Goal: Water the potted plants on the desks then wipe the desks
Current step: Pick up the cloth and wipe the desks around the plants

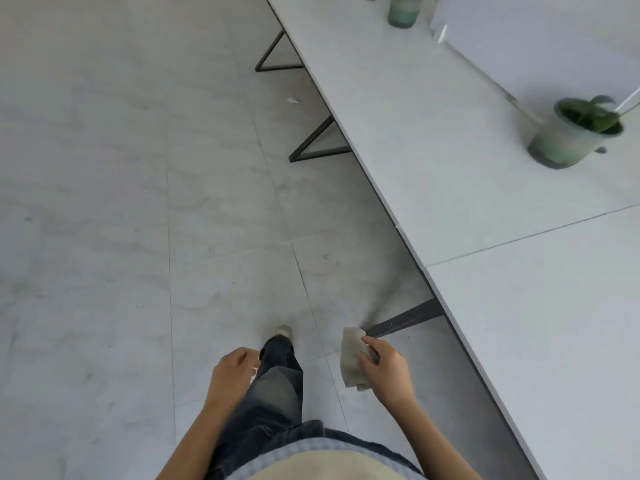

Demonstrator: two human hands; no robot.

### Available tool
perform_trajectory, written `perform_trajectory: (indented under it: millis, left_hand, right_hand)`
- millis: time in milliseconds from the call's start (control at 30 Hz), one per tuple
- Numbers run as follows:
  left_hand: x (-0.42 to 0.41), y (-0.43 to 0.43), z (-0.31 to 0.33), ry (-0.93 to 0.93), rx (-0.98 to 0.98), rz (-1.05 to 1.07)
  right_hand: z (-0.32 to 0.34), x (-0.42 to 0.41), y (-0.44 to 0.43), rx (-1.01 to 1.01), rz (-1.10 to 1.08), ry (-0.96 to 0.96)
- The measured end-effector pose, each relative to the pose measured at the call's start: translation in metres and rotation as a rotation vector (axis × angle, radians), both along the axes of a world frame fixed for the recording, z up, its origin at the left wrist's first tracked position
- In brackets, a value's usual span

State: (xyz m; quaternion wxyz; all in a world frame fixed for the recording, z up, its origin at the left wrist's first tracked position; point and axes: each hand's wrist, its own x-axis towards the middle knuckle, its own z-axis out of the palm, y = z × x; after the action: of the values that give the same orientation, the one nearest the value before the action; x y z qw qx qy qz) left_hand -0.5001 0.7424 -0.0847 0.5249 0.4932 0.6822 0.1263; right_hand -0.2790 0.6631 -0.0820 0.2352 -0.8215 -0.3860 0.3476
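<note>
Your right hand (pixel 384 370) grips a crumpled grey cloth (pixel 351 358) over the tiled floor (pixel 121 202), while your left hand (pixel 232 372) hangs loosely curled, with your jeans leg (pixel 277 382) stretched forward between the 2 hands. The white desks (pixel 450 168) run ahead and to the right of your right hand, apart from it. On them stand 2 green pots: a potted plant (pixel 571 136) well ahead and right of that hand, and a second pot (pixel 401 12) farther ahead, cut off by the top edge.
</note>
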Motion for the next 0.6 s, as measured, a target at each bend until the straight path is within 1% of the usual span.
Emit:
perform_trajectory:
  millis: [133,233,300,400,500,600]
  left_hand:
    - [0.032,0.11,0.017,-0.055,0.098,-0.134]
    - [0.048,0.184,0.036,-0.093,0.174,-0.189]
    - [0.056,0.22,0.042,-0.121,0.191,-0.214]
    - [0.068,0.249,0.031,-0.106,0.129,-0.303]
    - [0.078,0.257,0.013,-0.084,0.03,-0.404]
    - [0.095,0.28,0.008,-0.063,0.007,-0.445]
  right_hand:
    - [0.003,0.01,0.075,0.019,-0.101,-0.025]
    - [0.014,0.013,0.13,0.065,-0.167,-0.068]
    - [0.022,0.013,0.161,0.105,-0.196,-0.07]
    - [0.025,0.016,0.187,0.095,-0.23,-0.091]
    - [0.016,0.018,0.19,0.001,-0.242,-0.134]
    - [0.007,0.026,0.198,-0.082,-0.189,-0.152]
